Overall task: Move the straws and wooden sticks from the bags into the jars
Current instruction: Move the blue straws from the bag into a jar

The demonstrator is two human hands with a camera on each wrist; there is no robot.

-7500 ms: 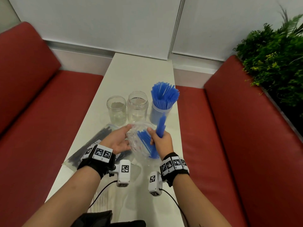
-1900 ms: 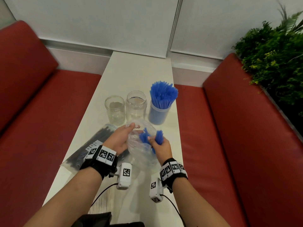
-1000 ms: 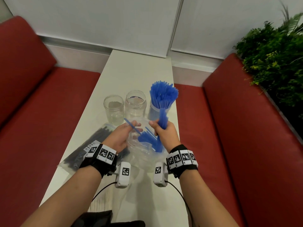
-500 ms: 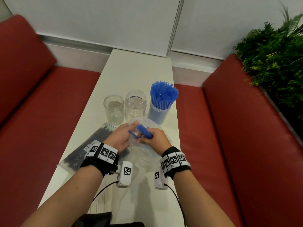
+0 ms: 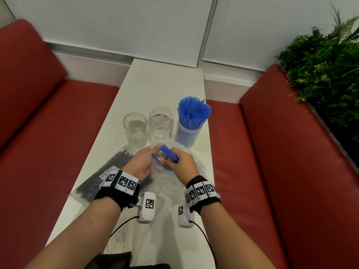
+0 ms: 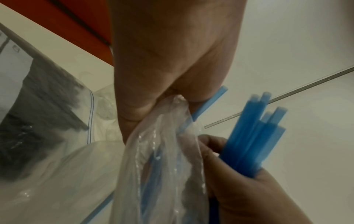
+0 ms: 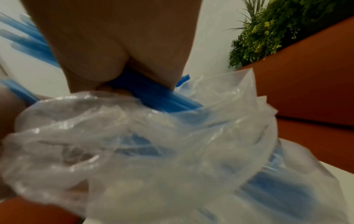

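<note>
The bundle of blue straws (image 5: 168,153) is now lying tilted in the right hand (image 5: 181,166), just over the clear bag (image 5: 191,167); a second ago it was standing upright, nearer the blue-filled jar (image 5: 189,133). The left hand (image 5: 138,165) is pinching the bag's mouth and one stray straw (image 6: 209,103). So the right hand is probably gathering leftovers before carrying them to that jar.

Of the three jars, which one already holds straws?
The right jar, packed with blue straws. The middle jar and left jar hold none.
</note>
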